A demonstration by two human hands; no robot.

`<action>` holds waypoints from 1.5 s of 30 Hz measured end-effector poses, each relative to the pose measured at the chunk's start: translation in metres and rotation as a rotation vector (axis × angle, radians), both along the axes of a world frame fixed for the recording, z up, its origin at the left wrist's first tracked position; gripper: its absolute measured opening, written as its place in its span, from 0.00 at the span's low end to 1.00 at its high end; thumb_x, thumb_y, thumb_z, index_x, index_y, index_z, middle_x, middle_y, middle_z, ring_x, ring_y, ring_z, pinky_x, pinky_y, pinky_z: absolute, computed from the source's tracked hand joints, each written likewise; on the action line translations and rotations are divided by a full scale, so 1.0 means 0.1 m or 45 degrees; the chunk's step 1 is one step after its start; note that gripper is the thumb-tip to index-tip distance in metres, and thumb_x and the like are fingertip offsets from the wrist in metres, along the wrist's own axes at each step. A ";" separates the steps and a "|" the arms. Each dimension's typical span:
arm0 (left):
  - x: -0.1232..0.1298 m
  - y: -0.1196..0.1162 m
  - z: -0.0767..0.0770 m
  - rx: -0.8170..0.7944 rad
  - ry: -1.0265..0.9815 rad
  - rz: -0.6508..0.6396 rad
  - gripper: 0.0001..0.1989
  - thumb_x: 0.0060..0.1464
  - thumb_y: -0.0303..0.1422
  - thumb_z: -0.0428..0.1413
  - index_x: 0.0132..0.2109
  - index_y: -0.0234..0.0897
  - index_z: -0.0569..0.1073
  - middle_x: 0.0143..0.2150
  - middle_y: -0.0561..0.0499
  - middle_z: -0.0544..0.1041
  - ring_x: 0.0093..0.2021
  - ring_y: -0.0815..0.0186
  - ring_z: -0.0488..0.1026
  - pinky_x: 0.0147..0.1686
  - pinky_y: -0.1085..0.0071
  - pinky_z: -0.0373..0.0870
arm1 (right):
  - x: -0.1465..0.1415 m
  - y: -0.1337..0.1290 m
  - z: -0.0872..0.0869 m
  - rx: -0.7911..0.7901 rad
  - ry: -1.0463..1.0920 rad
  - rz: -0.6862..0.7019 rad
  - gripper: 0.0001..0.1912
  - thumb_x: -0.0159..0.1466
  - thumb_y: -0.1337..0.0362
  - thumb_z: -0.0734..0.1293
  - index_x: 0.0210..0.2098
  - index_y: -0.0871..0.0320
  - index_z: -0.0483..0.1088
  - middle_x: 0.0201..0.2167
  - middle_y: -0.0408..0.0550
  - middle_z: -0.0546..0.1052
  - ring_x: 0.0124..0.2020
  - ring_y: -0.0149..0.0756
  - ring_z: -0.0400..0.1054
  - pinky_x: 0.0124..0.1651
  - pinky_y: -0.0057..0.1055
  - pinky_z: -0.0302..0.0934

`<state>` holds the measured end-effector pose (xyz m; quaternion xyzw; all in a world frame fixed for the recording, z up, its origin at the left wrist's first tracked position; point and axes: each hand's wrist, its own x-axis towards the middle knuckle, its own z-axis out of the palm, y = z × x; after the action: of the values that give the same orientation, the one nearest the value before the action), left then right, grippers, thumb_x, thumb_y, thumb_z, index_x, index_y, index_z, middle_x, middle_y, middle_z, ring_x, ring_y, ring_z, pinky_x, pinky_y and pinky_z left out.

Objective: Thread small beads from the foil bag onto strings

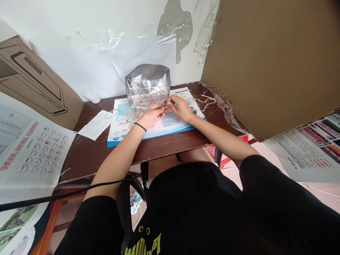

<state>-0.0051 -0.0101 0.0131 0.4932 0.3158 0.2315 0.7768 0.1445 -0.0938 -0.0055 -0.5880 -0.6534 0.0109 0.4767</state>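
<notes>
My left hand (pixel 153 116), with a dark band at the wrist, is closed in a pinch above the printed sheet (pixel 148 132). My right hand (pixel 181 108) meets it fingertip to fingertip, its thumb and forefinger pressed together. Something tiny and yellowish shows between the fingertips, too small to name. Just behind the hands stands a grey and silver bag (pixel 147 85) whose front shows many small multicoloured beads (pixel 148 99). Loose beads and fine threads (pixel 132 114) lie on the sheet left of my left hand.
A white paper slip (pixel 96 124) lies at the left of the brown table (pixel 159 152). Beaded strands (pixel 208 102) and crumpled clear plastic (pixel 230 113) lie at the right. Cardboard boxes (pixel 265 63) flank both sides. A black cable (pixel 66 194) crosses at lower left.
</notes>
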 end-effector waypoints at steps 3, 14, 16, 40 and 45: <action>0.00 0.00 -0.01 0.007 0.012 0.002 0.09 0.59 0.16 0.56 0.37 0.32 0.77 0.29 0.51 0.79 0.31 0.75 0.77 0.33 0.79 0.70 | 0.00 0.01 -0.01 -0.013 0.013 0.006 0.07 0.69 0.68 0.61 0.34 0.54 0.65 0.33 0.45 0.72 0.36 0.38 0.63 0.45 0.36 0.60; 0.00 0.05 -0.06 0.030 -0.041 -0.047 0.09 0.58 0.17 0.57 0.37 0.32 0.79 0.26 0.52 0.77 0.30 0.75 0.74 0.37 0.77 0.71 | 0.00 0.00 0.02 -0.042 -0.038 0.007 0.07 0.69 0.65 0.60 0.33 0.54 0.63 0.31 0.45 0.73 0.34 0.36 0.64 0.41 0.34 0.57; 0.00 0.04 -0.06 0.028 -0.035 -0.036 0.10 0.59 0.17 0.56 0.38 0.32 0.80 0.27 0.52 0.77 0.30 0.75 0.74 0.38 0.76 0.71 | 0.01 0.00 0.01 -0.040 -0.048 0.005 0.07 0.68 0.65 0.59 0.33 0.54 0.63 0.31 0.45 0.73 0.34 0.37 0.65 0.41 0.34 0.57; 0.00 0.00 -0.01 0.036 -0.019 -0.043 0.08 0.60 0.20 0.58 0.34 0.34 0.77 0.26 0.54 0.75 0.29 0.76 0.72 0.35 0.78 0.70 | 0.01 0.01 0.01 -0.006 -0.071 -0.018 0.07 0.68 0.63 0.59 0.33 0.54 0.64 0.31 0.46 0.74 0.33 0.37 0.64 0.42 0.35 0.57; 0.01 -0.01 -0.01 0.041 -0.003 -0.045 0.09 0.60 0.19 0.57 0.34 0.34 0.78 0.27 0.54 0.76 0.29 0.76 0.73 0.35 0.79 0.69 | 0.02 0.01 0.01 0.013 -0.066 -0.015 0.07 0.68 0.63 0.59 0.33 0.54 0.63 0.31 0.46 0.74 0.33 0.36 0.65 0.42 0.34 0.57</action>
<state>-0.0044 -0.0107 0.0118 0.5111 0.3023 0.2232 0.7730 0.1466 -0.0932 -0.0047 -0.5896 -0.6620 -0.0105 0.4626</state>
